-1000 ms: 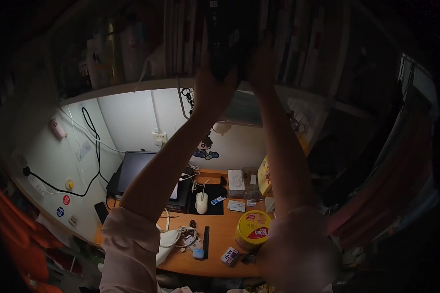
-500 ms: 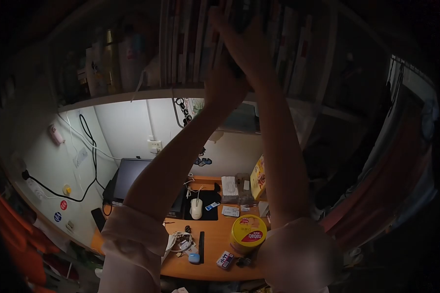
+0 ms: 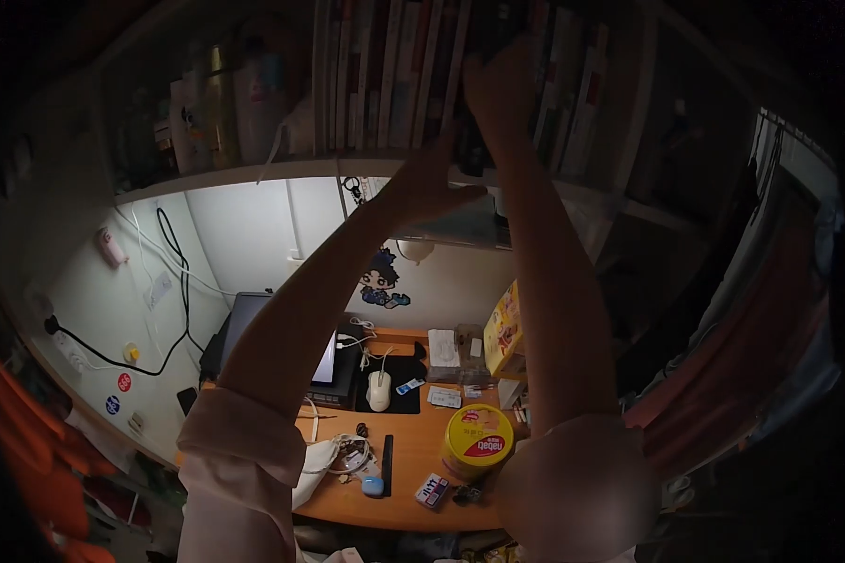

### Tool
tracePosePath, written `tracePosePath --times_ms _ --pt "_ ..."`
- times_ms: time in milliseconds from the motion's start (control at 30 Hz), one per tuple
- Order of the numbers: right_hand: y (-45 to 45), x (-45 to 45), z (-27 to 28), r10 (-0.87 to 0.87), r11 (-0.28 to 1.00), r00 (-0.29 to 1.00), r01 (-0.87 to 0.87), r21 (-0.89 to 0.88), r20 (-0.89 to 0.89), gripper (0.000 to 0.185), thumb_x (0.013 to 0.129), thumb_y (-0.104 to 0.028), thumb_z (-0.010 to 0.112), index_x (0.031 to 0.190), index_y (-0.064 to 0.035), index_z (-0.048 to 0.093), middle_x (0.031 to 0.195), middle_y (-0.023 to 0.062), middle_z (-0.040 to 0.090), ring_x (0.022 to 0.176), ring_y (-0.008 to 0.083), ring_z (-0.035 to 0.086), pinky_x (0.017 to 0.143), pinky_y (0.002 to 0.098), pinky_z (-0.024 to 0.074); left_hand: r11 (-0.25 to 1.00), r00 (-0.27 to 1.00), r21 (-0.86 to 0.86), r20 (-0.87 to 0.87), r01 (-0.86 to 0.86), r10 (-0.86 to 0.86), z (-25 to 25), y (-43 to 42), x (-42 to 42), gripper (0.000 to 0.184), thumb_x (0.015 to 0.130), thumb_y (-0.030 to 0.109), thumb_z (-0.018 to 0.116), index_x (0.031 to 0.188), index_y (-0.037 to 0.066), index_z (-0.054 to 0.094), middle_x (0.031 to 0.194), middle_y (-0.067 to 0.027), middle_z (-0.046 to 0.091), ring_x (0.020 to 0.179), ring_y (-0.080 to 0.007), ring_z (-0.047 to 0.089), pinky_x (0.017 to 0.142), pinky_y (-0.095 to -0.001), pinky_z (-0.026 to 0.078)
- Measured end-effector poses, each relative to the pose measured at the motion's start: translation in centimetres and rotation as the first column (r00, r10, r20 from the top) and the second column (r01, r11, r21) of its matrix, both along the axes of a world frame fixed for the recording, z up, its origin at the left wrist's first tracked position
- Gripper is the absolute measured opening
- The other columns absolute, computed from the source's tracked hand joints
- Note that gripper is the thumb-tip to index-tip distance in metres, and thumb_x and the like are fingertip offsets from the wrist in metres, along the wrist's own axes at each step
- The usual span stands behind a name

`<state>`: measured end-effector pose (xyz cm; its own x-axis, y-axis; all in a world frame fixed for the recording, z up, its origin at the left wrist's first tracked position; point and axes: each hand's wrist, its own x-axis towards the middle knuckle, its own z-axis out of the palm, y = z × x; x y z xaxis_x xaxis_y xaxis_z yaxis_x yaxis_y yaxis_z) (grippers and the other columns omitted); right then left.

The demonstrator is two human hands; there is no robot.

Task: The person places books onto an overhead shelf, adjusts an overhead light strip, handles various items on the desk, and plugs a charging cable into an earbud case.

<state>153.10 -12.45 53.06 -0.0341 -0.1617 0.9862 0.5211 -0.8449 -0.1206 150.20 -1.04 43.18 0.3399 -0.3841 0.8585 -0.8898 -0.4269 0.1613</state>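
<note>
Both arms reach up to a dim shelf point(image 3: 253, 173) that holds a row of upright books point(image 3: 394, 80). My right hand point(image 3: 499, 89) is closed on a dark object point(image 3: 498, 26) standing between the books; its shape is hard to make out in the shadow. Lower and to the left, my left hand point(image 3: 432, 188) has its fingers apart, with the thumb stretched to the right just under the shelf edge. It holds nothing that I can see.
Below is an orange desk point(image 3: 404, 460) with a laptop point(image 3: 253, 314), a white mouse point(image 3: 378, 390), a yellow round tub point(image 3: 479, 441), a yellow box point(image 3: 505, 338) and a blue case point(image 3: 373, 486). Bottles point(image 3: 218, 103) stand on the shelf at the left.
The dark object has gone from in front of the books to among them. My left hand has come away from it, down and left, and opened. My right hand has stayed high.
</note>
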Motion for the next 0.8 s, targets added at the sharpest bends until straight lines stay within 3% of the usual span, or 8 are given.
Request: tracePosePath --times_ms 133,200,233,300,400,533,700,800 --pt "-0.1 -0.4 -0.3 -0.171 0.985 0.985 0.169 -0.045 -0.037 0.057 0.079 -0.019 0.056 0.118 0.0124 0.031 0.092 0.0262 0.056 0.074 0.0381 0.059 0.061 0.0406 0.0502 0.956 0.96 0.15 0.163 -0.254 0.229 -0.6 3.4 -1.0 0.061 0.077 0.025 0.064 0.125 0.003 0.033 0.122 -0.0176 0.042 0.109 -0.0306 0.045 0.09 -0.0412 0.04" --pt "0.2 0.1 -0.4 -0.205 0.976 0.978 0.207 -0.07 0.031 0.055 0.079 -0.018 0.055 0.118 0.0133 0.031 0.091 0.0265 0.056 0.074 0.0383 0.058 0.06 0.0392 0.0504 0.972 0.944 -0.026 0.233 -0.233 0.233 0.1 5.8 0.4 0.059 0.074 0.021 0.063 0.123 0.002 0.036 0.11 -0.0194 0.05 0.106 -0.0334 0.046 0.091 -0.0428 0.038" --pt "0.2 0.5 -0.3 -0.074 0.995 0.996 0.069 -0.077 -0.057 0.053 0.081 -0.019 0.053 0.119 0.0119 0.031 0.092 0.0269 0.055 0.075 0.0393 0.058 0.062 0.0412 0.0498 0.971 0.944 -0.029 0.23 -0.236 0.236 0.4 6.8 0.8 0.059 0.074 0.021 0.063 0.123 0.002 0.036 0.11 -0.0194 0.05 0.106 -0.0334 0.046 0.091 -0.0428 0.038" --pt "0.8 0.0 -0.5 0.063 0.995 0.986 -0.074 -0.067 -0.155 0.051 0.084 -0.019 0.05 0.121 0.0105 0.031 0.094 0.0274 0.055 0.076 0.0403 0.057 0.063 0.0432 0.0492 0.836 0.728 -0.271 0.412 -0.476 0.548 0.8 8.9 1.2 0.056 0.076 0.018 0.06 0.123 0.003 0.035 0.114 -0.0214 0.045 0.107 -0.0348 0.044 0.089 -0.0428 0.04" --pt "1.9 -0.4 -0.8 0.26 0.963 0.964 -0.254 0.087 -0.06 0.056 0.088 -0.033 0.043 0.127 0.0045 0.03 0.112 0.0265 0.048 0.097 0.0397 0.052 0.078 0.05 0.0436 0.844 0.784 -0.226 0.313 -0.487 0.536 1.0 11.2 2.2 0.057 0.077 0.02 0.059 0.124 0.001 0.032 0.122 -0.0256 0.036 0.113 -0.0396 0.039 0.09 -0.0442 0.039" --pt "0.8 1.6 -1.3 0.145 0.989 0.989 -0.145 -0.007 -0.019 0.059 0.087 -0.038 0.042 0.128 0.0028 0.029 0.119 0.0236 0.042 0.104 0.0376 0.045 0.083 0.0514 0.0383 0.854 0.807 -0.16 0.279 -0.495 0.52 0.3 10.6 3.3 0.062 0.077 0.022 0.06 0.126 -0.001 0.031 0.117 -0.0236 0.04 0.105 -0.0378 0.044 0.088 -0.0452 0.039" --pt "-0.4 3.2 -2.2 -0.018 0.993 0.997 0.026 -0.116 0.072 0.063 0.087 -0.043 0.039 0.13 0.0006 0.029 0.126 0.02 0.035 0.113 0.035 0.036 0.089 0.0531 0.0318 0.878 0.828 -0.135 0.292 -0.46 0.479 0.4 9.5 5.0 0.068 0.081 0.035 0.054 0.128 -0.005 0.026 0.131 -0.0337 0.022 0.123 -0.046 0.022 0.099 -0.0478 0.027" --pt "-0.3 4.4 -2.4 -0.102 0.978 0.984 0.125 -0.165 0.143 0.065 0.086 -0.047 0.038 0.131 -0.0007 0.028 0.131 0.0179 0.03 0.119 0.0334 0.031 0.092 0.0542 0.0279 0.82 0.745 -0.175 0.347 -0.545 0.569 -0.4 9.3 5.8 0.069 0.082 0.041 0.05 0.128 -0.005 0.028 0.131 -0.0345 0.021 0.124 -0.0446 0.022 0.101 -0.0475 0.025"
